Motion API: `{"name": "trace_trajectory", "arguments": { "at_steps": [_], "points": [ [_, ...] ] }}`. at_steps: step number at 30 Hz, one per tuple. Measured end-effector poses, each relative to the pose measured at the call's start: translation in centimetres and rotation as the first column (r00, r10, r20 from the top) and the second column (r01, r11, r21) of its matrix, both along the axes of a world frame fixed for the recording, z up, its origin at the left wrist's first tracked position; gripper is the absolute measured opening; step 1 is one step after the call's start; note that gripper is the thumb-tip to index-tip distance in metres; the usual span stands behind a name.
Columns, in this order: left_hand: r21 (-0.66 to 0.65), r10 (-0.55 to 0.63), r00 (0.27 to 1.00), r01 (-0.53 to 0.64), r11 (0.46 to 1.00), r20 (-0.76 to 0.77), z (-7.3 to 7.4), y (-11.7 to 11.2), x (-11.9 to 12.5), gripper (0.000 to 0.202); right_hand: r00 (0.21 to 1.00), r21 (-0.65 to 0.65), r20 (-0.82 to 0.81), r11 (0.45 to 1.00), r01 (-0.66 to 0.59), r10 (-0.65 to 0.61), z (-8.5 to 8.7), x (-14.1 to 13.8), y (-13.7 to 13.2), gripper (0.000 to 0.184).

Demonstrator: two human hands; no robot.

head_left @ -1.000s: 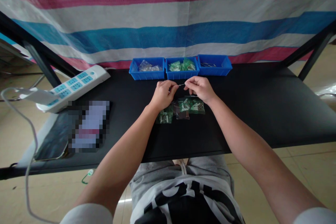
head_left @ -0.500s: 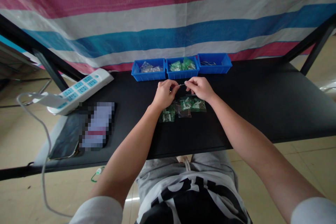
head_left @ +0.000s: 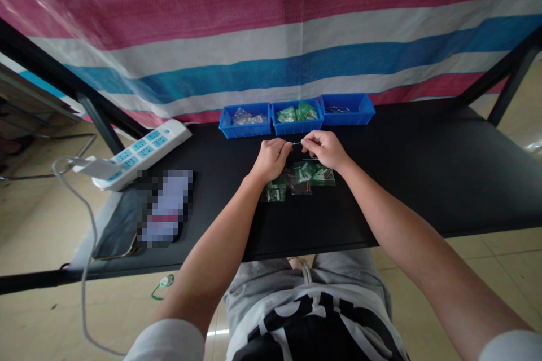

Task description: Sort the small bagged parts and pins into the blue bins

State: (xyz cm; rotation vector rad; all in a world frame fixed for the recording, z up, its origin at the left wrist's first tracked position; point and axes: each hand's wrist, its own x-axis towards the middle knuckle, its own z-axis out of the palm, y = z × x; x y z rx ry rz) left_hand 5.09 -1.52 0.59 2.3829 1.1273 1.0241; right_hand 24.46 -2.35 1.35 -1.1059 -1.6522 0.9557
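Between my two hands is a thin metal pin (head_left: 297, 143), too small to name more exactly. My left hand (head_left: 273, 159) is closed on its left end, and my right hand (head_left: 324, 148) pinches the right end. Just below my hands, several small green-tinted plastic bags (head_left: 305, 171) of metal pieces lie on the black table (head_left: 305, 223). Part of another thin metal rod (head_left: 311, 158) shows under my right hand. Beyond my hands stand a blue bin with clear bags (head_left: 244, 128), a blue bin with green bags (head_left: 297, 126) and a blue bin with thin metal rods (head_left: 348, 118).
On the left of the table lie a white power strip (head_left: 141, 153) with a plugged-in charger, a phone with a blurred screen (head_left: 169, 206) and a dark flat pouch-like thing (head_left: 118, 231). A grey cable (head_left: 87, 271) hangs off the edge. A striped plastic sheet (head_left: 271, 28) hangs behind.
The whole view has shifted slightly. My left fingers have curled in more around the pin's end, while my right hand keeps its pinch. The bags and bins stay in place on the table.
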Motion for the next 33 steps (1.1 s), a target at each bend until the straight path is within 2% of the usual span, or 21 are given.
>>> {"name": "trace_trajectory", "arguments": {
  "at_steps": [7, 11, 17, 21, 26, 33],
  "points": [
    [0.015, 0.022, 0.998, -0.021, 1.000, -0.066, 0.33, -0.12, 0.00, 0.036, 1.000, -0.025, -0.009, 1.000, 0.000, -0.001, -0.17, 0.07, 0.10, 0.037],
    [0.016, 0.023, 0.998, -0.022, 1.000, -0.060, 0.21, -0.01, -0.06, 0.031, 0.999, -0.010, 0.041, 1.000, 0.008, -0.008, -0.15, 0.10, 0.04, 0.036],
    [0.031, 0.041, 0.998, -0.040, 0.999, -0.048, 0.10, 0.02, -0.05, 0.028, 0.983, 0.037, 0.176, 0.999, 0.040, -0.046, -0.44, 0.22, 0.16, 0.051],
    [0.020, 0.051, 0.997, -0.050, 0.999, -0.051, 0.01, -0.13, -0.04, 0.025, 0.992, 0.005, 0.123, 1.000, 0.003, -0.004, -0.53, 0.28, 0.25, 0.052],
    [0.007, 0.024, 1.000, -0.024, 1.000, -0.019, 0.07, -0.22, 0.07, 0.033, 0.998, 0.008, 0.070, 1.000, -0.006, 0.006, -0.17, 0.31, 0.10, 0.047],
    [0.028, 0.044, 0.998, -0.043, 0.999, -0.043, 0.00, -0.04, 0.07, 0.022, 1.000, -0.011, 0.018, 1.000, 0.005, -0.005, -0.02, -0.10, -0.04, 0.035]
  ]
}}
